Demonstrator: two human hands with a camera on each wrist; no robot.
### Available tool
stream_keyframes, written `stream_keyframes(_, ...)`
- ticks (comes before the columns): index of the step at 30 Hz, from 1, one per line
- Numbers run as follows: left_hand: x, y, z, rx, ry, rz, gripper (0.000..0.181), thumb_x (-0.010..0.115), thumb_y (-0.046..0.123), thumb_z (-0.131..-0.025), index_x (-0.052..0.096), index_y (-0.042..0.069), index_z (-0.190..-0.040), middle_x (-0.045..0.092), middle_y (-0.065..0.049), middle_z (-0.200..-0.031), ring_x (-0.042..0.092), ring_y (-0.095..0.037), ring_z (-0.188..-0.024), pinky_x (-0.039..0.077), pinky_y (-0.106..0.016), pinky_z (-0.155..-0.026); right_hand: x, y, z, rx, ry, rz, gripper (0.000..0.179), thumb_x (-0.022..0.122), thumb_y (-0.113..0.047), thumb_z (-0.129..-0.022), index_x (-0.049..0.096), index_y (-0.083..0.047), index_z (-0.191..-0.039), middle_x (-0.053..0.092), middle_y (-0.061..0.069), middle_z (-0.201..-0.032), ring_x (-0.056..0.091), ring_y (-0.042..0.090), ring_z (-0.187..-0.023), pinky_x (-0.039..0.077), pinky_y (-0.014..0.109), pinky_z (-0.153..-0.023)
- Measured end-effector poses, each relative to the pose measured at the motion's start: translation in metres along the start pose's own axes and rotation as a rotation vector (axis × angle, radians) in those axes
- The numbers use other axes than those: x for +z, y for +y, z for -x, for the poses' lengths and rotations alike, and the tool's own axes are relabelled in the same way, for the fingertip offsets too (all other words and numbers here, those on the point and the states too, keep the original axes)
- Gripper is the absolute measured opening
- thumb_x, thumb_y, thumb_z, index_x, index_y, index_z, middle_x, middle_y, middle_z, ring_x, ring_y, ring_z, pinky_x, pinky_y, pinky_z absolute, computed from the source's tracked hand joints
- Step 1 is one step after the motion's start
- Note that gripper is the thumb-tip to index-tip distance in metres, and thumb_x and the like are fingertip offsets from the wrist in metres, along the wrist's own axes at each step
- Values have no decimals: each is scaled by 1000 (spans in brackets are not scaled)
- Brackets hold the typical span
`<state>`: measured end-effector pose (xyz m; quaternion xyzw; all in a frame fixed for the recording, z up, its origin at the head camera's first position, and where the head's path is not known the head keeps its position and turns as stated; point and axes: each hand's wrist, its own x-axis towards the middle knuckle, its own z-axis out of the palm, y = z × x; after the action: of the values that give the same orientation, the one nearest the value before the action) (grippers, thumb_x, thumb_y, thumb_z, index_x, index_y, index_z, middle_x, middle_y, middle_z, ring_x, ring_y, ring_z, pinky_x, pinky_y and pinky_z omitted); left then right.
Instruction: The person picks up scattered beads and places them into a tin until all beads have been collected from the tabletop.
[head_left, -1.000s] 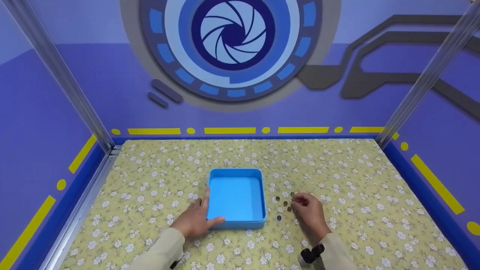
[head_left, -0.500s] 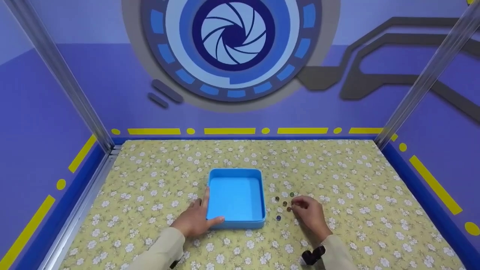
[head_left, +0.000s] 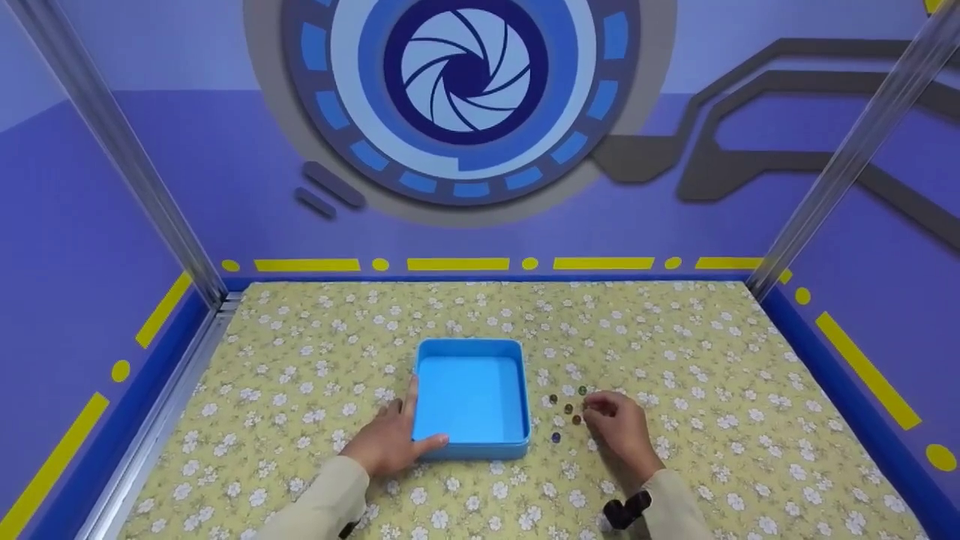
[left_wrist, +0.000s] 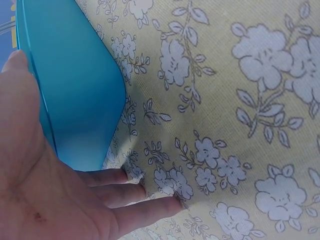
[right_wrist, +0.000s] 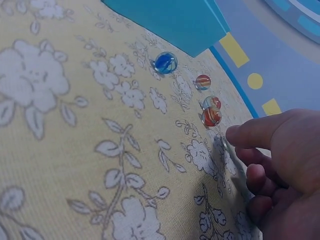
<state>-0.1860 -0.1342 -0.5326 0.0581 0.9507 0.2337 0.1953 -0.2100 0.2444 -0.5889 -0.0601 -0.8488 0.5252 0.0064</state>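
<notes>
A square blue tray stands mid-table in the head view. My left hand holds its near left corner, thumb over the front rim and fingers along the left side. The left wrist view shows that hand with fingertips down on the cloth beside the tray wall. My right hand is just right of several small glass marbles, fingers bent and thumb close to the index finger. In the right wrist view its thumb tip is near a red marble; I cannot tell whether a marble is between the fingertips.
A blue marble lies nearest the tray's right side. A yellow floral cloth covers the table. Purple walls and metal posts enclose the back and sides.
My right hand has drawn back very slightly from the green marble. My left hand stays on the tray, and the marbles lie where they were; the head view has tilted a little.
</notes>
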Motion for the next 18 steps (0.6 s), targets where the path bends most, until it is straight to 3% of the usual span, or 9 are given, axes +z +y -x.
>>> stream_keyframes(8,-2,1,1,27,-5,18,111,56,70,-83,-6,15,-157,29,-31,-152,35,-53,-135,44,-62,-96,-1,-6,2,-24,37,72,21,68,-2,-87,72,-8,-107,69,8,-100,62,16,-88,53,27,-76)
stream_keyframes(18,-2,2,1,13,5,5,112,54,73,-82,-6,16,-157,29,-31,-152,38,-53,-133,43,-63,-97,-3,-13,0,-2,37,52,20,67,-3,-88,72,-8,-106,67,9,-100,61,16,-86,51,27,-73)
